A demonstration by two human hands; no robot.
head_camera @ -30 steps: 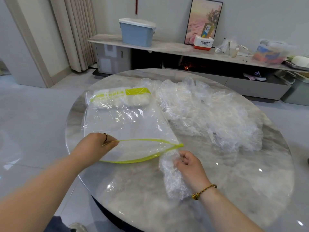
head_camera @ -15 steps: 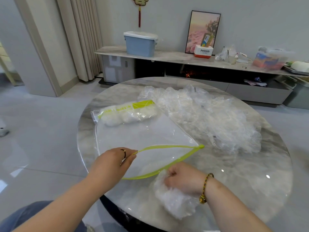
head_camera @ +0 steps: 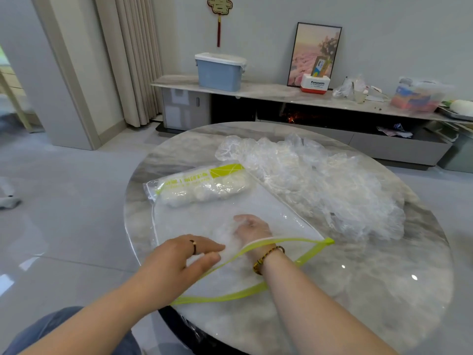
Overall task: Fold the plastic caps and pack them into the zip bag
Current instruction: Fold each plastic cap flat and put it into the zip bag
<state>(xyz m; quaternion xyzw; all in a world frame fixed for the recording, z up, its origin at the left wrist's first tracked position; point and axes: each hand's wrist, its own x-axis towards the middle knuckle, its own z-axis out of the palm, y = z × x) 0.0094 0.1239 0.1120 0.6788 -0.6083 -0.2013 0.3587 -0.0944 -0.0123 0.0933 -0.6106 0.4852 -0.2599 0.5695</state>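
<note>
we find the left hand [head_camera: 184,254] pinching open the zip bag [head_camera: 199,221] on the near surface [head_camera: 358,278]. the right hand [head_camera: 252,226] is inside with a blurred cap [head_camera: 221,234]; we cannot tell its grip.

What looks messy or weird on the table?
Only the caps: a crumpled, unfolded heap sprawled over the far right of the table. Nothing looks spilled or broken; the bag lies flat with its mouth open.
</note>
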